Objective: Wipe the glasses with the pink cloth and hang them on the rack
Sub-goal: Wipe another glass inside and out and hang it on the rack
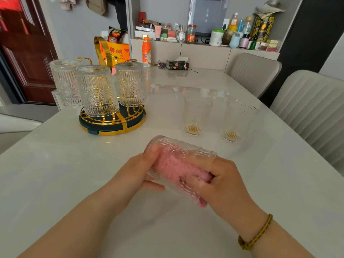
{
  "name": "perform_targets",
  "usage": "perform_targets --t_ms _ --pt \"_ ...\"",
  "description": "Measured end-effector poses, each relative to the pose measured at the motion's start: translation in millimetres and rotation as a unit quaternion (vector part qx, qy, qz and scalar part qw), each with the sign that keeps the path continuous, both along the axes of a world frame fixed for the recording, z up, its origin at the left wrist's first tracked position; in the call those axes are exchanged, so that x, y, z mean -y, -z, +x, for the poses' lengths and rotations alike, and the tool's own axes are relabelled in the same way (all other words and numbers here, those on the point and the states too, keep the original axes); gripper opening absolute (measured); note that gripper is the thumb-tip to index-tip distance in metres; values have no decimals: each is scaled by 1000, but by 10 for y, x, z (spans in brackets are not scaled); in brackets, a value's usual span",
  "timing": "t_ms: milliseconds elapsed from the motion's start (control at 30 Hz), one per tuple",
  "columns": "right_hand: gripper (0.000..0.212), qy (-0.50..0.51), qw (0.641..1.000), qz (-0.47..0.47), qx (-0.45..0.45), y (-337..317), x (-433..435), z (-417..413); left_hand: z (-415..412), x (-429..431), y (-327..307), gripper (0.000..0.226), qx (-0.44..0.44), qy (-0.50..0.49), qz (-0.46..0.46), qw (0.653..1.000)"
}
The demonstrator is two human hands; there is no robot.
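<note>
Three glasses hang inverted on rack; two upright glasses on table. Left hand grips tilted glass; right hand grips cloth inside it.

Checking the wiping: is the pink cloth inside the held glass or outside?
Inside: the pink cloth shows through the glass that the left hand grips, with the right hand pressing it in.

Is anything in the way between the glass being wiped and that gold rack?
Nothing visible does. Bare table lies between the held glass and the rack. The two upright glasses stand off to the right. Three hung glasses crowd the rack's near side, so a free peg may sit behind them.
</note>
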State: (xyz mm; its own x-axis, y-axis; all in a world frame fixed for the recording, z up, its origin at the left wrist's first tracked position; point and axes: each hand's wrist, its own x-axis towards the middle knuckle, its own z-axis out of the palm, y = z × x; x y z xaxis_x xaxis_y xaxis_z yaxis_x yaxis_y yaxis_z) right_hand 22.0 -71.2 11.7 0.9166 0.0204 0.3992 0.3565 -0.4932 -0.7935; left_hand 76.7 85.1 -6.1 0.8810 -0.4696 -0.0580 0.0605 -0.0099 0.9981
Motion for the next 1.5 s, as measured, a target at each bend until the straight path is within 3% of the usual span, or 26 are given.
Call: perform_targets --t_ms 100,167,233,300,400,433,533,600,667,767,933,1067,1200,1267,1333,1400,1500 --pt "29 7 969 200 -146 -97 0 -8 -2 -51 -36 78 -7 102 -92 991" --pt "14 -26 926 313 -212 -100 17 -2 5 -80 -51 74 -18 117 -141 983" --pt "14 -79 890 375 -246 -112 26 -16 22 -85 -59 86 -17 98 -131 986" --pt "26 -91 910 334 -229 -93 3 -15 28 -66 -62 84 -16 58 -92 994" --pt "27 -65 984 127 -103 -11 -43 30 -8 -27 -96 39 -68 0 -80 994" --pt "24 -70 994 57 -62 28 -42 53 -13 -21 -98 40 -82 -9 -83 993" --pt "39 -45 996 -72 9 112 -38 120 -1 -20 -64 47 -90 -27 -96 991" --pt "53 -6 996 -86 36 111 -2 170 19 -27 -58 42 -90 -33 -115 989" --pt "45 6 994 -90 63 105 58 187 28 -49 -86 34 -92 -47 -144 984" --pt "28 32 998 -39 34 41 134 160 72 -98 -113 34 -99 -81 -203 971" --pt "35 59 987 113 -97 23 173 165 97 -134 -129 38 -101 -105 -268 952" --pt "30 50 931 295 -208 12 194 162 120 -159 -124 43 -93 -109 -338 930" --pt "19 -46 869 403 -281 13 69 125 120 -135 -90 77 -83 -73 -369 923" --pt "19 -74 833 469 -283 0 45 116 109 -91 -67 72 -78 -69 -340 935" --pt "24 -85 808 525 -254 -28 61 120 92 -38 -36 44 -82 -77 -282 953" --pt "28 -67 818 528 -219 -39 98 132 63 5 -10 34 -77 -46 -213 973" --pt "52 2 876 441 -196 -25 129 142 -31 64 13 46 -50 48 -149 986"
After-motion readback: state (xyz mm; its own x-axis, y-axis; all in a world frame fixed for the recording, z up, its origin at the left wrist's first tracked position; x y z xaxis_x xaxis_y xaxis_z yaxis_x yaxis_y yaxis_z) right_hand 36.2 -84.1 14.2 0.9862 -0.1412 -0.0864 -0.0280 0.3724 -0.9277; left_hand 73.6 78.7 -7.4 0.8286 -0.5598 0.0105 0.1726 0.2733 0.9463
